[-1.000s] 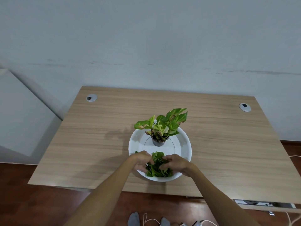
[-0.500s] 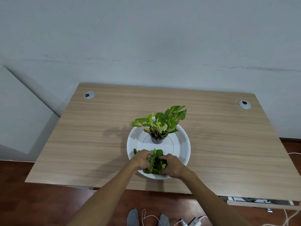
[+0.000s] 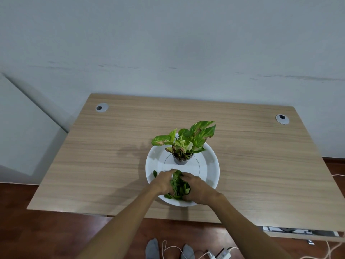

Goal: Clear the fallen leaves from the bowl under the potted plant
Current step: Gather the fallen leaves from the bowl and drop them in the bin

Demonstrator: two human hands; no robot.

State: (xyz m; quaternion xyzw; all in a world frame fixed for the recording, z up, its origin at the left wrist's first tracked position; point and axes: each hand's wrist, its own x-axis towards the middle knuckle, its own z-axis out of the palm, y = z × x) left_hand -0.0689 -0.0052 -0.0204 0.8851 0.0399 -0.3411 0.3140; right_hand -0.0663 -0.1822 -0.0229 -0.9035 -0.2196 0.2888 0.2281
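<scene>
Inside the white bowl [image 3: 209,165], at about six o'clock from the potted plant [image 3: 183,146], the fallen leaves [image 3: 179,185] sit bunched in a heap between the two hands, whose fingers curl inward and press on the pile from both sides. The left hand [image 3: 164,181] cups it from nine o'clock and the right hand [image 3: 197,188] from three o'clock, equally near. One stray leaf [image 3: 155,173] lies apart at ten o'clock of the left hand, so that hand is better placed to collect it.
</scene>
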